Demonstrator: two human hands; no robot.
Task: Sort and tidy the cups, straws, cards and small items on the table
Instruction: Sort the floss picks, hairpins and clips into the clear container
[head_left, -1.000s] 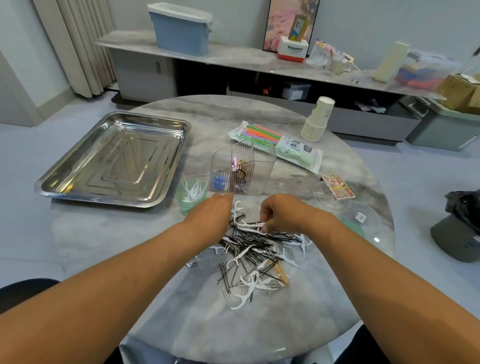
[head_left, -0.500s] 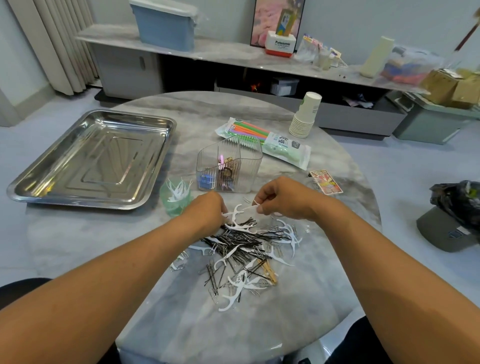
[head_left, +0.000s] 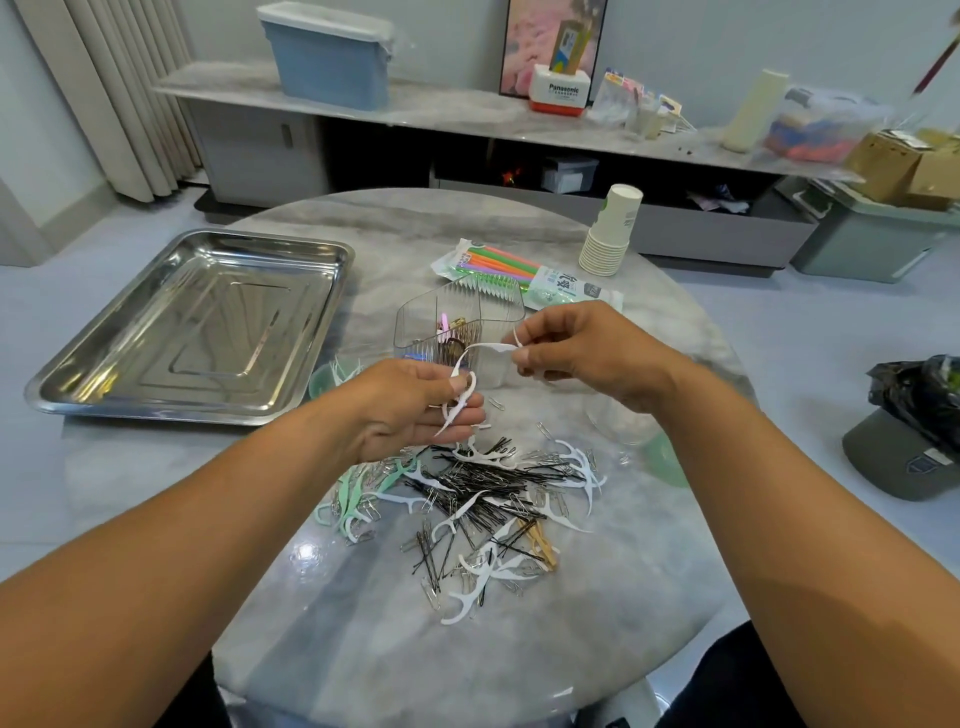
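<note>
Above the desk (head_left: 363, 649), over a heap of hairpins (head_left: 493, 483), both hands are raised: left hand (head_left: 415, 405) fingers grasp white floss picks (head_left: 460, 408), right hand (head_left: 582, 353) fingers pinch another pick (head_left: 498, 347) before the clear organizer (head_left: 457, 322)

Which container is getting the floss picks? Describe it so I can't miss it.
On the round marble table, look just right of the steel tray. The small green cup by the tray's near right corner already holds white picks, unlike the clear ribbed organizer beside it.
</note>
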